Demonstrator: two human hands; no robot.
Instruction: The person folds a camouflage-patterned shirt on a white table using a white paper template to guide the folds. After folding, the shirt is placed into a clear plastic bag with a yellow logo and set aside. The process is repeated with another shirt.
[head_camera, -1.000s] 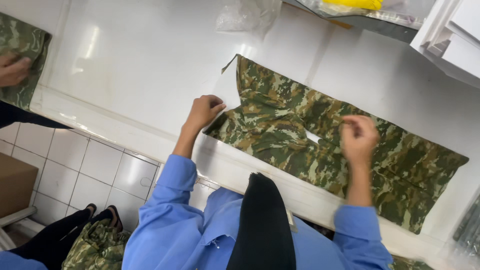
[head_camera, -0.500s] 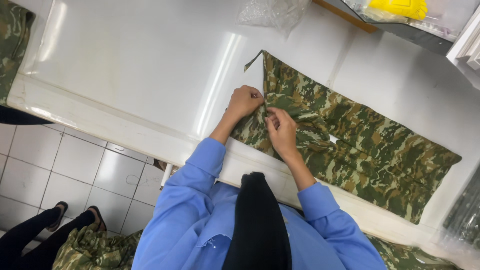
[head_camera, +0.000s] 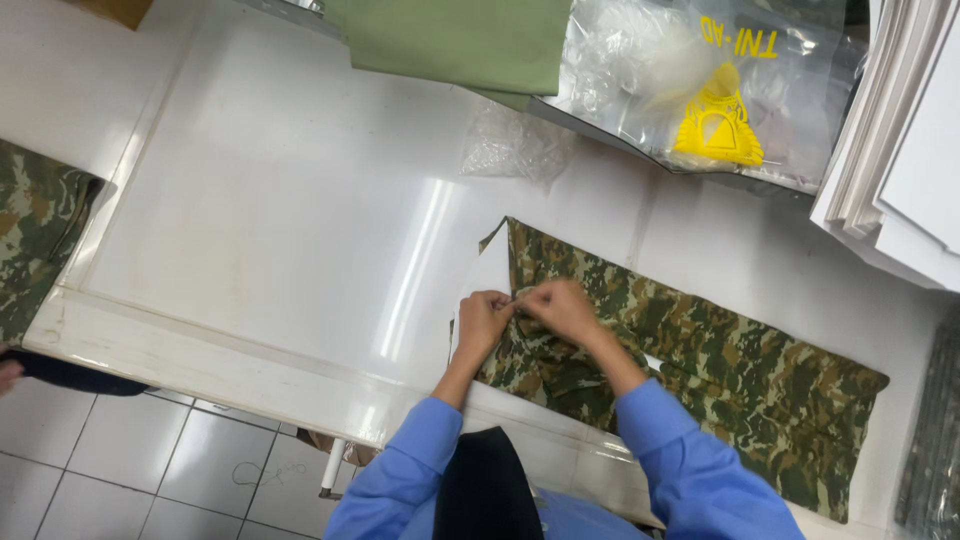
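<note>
Near the lower middle of the frame, the left hand (head_camera: 483, 320) and the right hand (head_camera: 560, 308) now meet at the upper left end of the green and brown camouflage-patterned cloth garment (head_camera: 700, 360), where half a second ago they were a little apart and one second ago far apart; this means the work has gone from spreading the cloth to a small detail at its edge. Both hands have fingers closed, pinching the cloth edge. The garment lies flat on the glossy white table (head_camera: 280, 220), from centre to lower right. At the upper right lies a clear plastic bag with a yellow printed emblem (head_camera: 700, 80), beside a stack of white cardboard sheets (head_camera: 900, 140). A plain olive-green folded cloth (head_camera: 460, 40) is at the top centre, with a small crumpled clear plastic wrapper (head_camera: 515, 148) below it. Another camouflage piece (head_camera: 40, 230) is at the left edge.
</note>
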